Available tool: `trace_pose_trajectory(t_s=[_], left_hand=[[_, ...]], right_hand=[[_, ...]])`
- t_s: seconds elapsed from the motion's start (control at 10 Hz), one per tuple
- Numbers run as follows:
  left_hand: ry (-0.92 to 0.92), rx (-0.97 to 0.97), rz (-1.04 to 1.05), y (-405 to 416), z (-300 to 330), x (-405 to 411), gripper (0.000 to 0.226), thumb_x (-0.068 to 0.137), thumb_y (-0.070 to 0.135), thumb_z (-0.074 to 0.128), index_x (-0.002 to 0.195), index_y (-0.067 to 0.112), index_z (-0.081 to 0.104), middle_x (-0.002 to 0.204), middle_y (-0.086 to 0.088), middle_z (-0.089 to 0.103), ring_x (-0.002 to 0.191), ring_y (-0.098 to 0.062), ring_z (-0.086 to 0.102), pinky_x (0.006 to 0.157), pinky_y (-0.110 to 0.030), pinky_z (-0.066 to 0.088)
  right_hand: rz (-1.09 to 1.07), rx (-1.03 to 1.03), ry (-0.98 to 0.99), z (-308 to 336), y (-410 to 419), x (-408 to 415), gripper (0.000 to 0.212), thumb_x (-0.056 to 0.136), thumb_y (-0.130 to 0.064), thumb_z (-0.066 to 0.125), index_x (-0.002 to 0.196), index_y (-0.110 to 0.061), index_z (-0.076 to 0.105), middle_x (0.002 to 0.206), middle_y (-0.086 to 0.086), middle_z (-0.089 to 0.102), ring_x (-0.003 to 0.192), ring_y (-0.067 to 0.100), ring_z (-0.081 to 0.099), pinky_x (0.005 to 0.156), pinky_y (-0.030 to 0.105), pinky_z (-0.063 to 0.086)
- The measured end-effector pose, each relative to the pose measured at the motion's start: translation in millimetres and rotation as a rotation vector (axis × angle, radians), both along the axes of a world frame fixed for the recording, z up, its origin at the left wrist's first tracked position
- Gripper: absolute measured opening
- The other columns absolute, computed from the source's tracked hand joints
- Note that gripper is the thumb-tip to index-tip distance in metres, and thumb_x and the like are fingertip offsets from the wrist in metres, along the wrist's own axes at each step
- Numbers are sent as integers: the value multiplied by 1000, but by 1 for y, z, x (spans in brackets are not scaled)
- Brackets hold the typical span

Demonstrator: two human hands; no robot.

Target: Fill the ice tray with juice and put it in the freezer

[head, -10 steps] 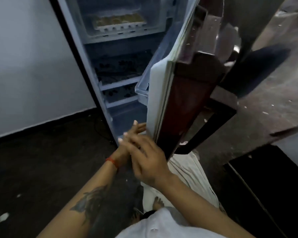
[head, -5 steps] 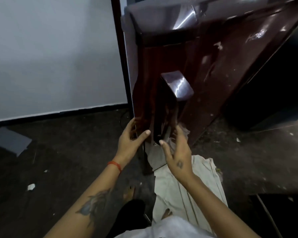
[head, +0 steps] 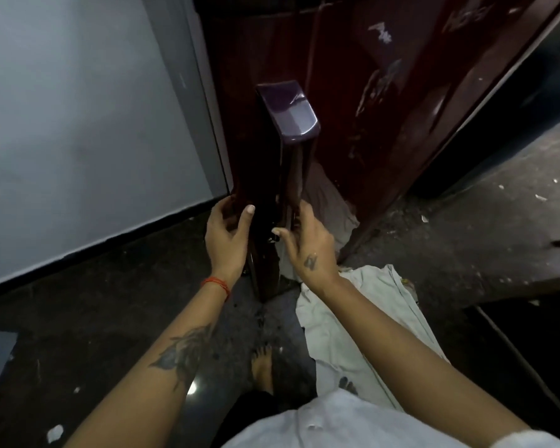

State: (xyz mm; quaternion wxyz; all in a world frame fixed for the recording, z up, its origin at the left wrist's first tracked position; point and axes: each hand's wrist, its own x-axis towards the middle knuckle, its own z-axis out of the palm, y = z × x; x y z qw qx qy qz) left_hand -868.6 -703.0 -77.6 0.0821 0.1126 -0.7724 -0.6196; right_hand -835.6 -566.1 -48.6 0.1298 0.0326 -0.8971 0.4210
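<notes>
The left hand (head: 227,236) curls round the left edge of the glossy maroon fridge door (head: 353,118); the right hand (head: 306,242) grips its long, smooth, flat-topped handle (head: 288,121) low down. A creased pale cloth (head: 353,321) lies on the gritty dark floor (head: 88,318) below the door. The ice tray is out of sight.

Maroon fridge door (head: 385,101), left hand (head: 225,236) gripping its edge, right hand (head: 307,245) apparently touching the door handle (head: 291,130)
</notes>
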Motion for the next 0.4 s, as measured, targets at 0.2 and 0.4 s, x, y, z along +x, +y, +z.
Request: trace_pose_trajectory(t_s=[0.2,0.4], left_hand=[[-12,-44,-5,0,-14,-7,52,89,42,58,130,11,48,130,-9,52,105,-11,56,75,0,43],[-344,-9,130,31,-31,37,65,92,43,54,142,10,29,138,-8,45,104,-14,53,90,-27,40]], right_hand=[[-43,-12,-18,-8,-4,2,54,91,-30,58,135,-4,40,119,15,63,109,25,61,90,36,52],[-56,-30,-269,-19,11,50,39,98,-25,46,133,-10,42,120,14,60,108,29,58,85,36,46]])
